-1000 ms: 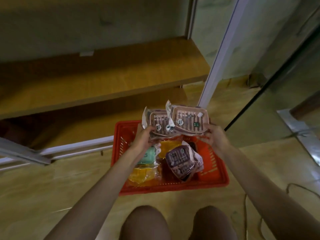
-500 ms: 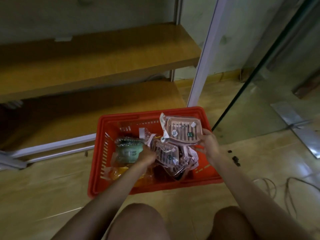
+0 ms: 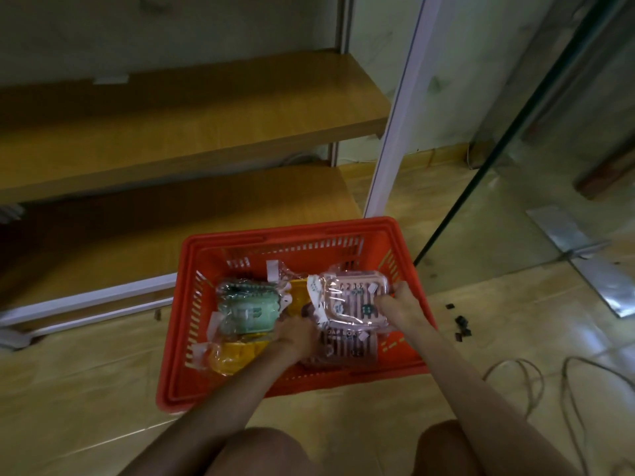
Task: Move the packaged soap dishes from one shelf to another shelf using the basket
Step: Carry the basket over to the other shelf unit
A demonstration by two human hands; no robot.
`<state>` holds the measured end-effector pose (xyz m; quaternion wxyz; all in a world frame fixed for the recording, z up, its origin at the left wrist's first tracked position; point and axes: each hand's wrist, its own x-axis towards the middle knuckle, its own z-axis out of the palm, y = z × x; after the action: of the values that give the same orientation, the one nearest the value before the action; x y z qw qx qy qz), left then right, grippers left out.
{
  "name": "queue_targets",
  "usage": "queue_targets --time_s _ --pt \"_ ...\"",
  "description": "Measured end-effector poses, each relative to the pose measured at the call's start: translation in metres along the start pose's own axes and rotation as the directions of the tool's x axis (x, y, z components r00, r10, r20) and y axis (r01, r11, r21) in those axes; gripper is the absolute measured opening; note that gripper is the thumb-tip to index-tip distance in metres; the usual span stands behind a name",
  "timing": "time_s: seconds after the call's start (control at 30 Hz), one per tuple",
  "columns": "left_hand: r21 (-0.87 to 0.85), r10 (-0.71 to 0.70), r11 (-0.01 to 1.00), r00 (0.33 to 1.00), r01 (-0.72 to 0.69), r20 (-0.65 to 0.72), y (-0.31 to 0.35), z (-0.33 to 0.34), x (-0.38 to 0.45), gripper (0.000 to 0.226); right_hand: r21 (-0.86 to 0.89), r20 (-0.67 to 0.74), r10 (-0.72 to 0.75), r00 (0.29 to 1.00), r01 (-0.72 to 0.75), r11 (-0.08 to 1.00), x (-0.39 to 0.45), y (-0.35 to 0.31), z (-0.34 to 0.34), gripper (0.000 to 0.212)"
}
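Wooden shelves (image 3: 178, 132) are seen behind a slotted red plastic basket (image 3: 240, 249) on the floor.
A glossy-wrapped pink soap dish (image 3: 354, 300), long axis sideways, is gripped inside by the right hand (image 3: 402, 307); the left hand (image 3: 295, 338) is pressed on another package, grip unclear.

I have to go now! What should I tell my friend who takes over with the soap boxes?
Left hand: down in the red basket among the packs; grip unclear.
Right hand: holding the pink soap dish pack, low in the basket.
Also inside: green pack, yellow packs, another striped pack.
Basket sits on the floor; both wooden shelves are bare.
Left: shelve every pack.
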<state>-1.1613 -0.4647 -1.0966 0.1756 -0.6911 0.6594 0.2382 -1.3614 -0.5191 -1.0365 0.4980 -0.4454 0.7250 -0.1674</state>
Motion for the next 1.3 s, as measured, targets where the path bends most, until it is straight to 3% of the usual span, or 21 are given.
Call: queue_targets --time_s 0.1,0.23,0.27,0.37,0.43,0.5,0.6,0.73,0.83,0.93,1.07,1.3 --pt "0.093 0.067 0.992 0.985 -0.082 0.156 -0.010 -0.007 -0.002 0.065 -0.293 0.002 -0.017 1.000 0.017 0.956 0.001 0.001 -0.003 0.054" --pt "-0.180 0.104 0.980 0.990 -0.087 0.091 -0.022 -0.026 -0.004 0.027 -0.669 0.246 -0.029 0.969 0.192 0.718 0.002 0.007 -0.005 0.046" --pt "-0.264 0.106 0.962 0.988 -0.073 0.111 -0.025 -0.030 -0.003 0.029 -0.704 0.306 0.007 0.952 0.221 0.675 0.003 0.008 -0.004 0.047" --pt "-0.547 0.192 0.837 0.934 0.004 0.301 -0.026 -0.044 -0.004 0.066 -0.748 0.366 0.099 0.925 0.229 0.623 0.009 0.012 0.001 0.067" --pt "-0.504 0.234 0.862 0.927 -0.058 0.294 -0.022 -0.041 -0.004 0.066 -0.784 0.345 0.095 0.934 0.231 0.576 0.013 0.015 0.009 0.064" --pt "-0.347 0.202 0.927 0.969 -0.143 0.139 -0.017 -0.028 -0.004 0.050 -0.821 0.324 0.116 0.939 0.219 0.528 0.019 0.022 0.018 0.060" --pt "-0.241 0.131 0.960 0.989 -0.145 -0.073 -0.014 -0.015 -0.003 0.030 -0.816 0.295 0.112 0.949 0.189 0.546 0.024 0.028 0.026 0.058" --pt "-0.108 0.117 0.986 0.987 -0.129 -0.109 -0.009 -0.030 -0.020 0.030 -0.795 0.233 0.047 0.971 0.163 0.584 0.017 0.031 0.029 0.057" --pt "-0.134 0.093 0.985 0.988 -0.109 -0.120 -0.012 -0.061 -0.052 0.035 -0.791 0.199 -0.006 0.980 0.164 0.590 0.003 0.029 0.020 0.050" --pt "-0.238 0.085 0.964 0.985 -0.118 -0.148 -0.029 -0.117 -0.101 0.031 -0.752 0.179 -0.066 0.982 0.180 0.634 -0.033 -0.006 -0.007 0.049" --pt "-0.240 0.043 0.967 0.982 -0.088 -0.185 -0.052 -0.211 -0.181 0.047 -0.707 0.225 -0.160 0.961 0.274 0.652 -0.140 -0.127 -0.047 0.031" --pt "-0.251 0.000 0.965 0.958 -0.076 -0.287 -0.078 -0.399 -0.345 0.059 -0.623 0.348 -0.409 0.843 0.535 0.571 -0.326 -0.324 -0.103 0.033"
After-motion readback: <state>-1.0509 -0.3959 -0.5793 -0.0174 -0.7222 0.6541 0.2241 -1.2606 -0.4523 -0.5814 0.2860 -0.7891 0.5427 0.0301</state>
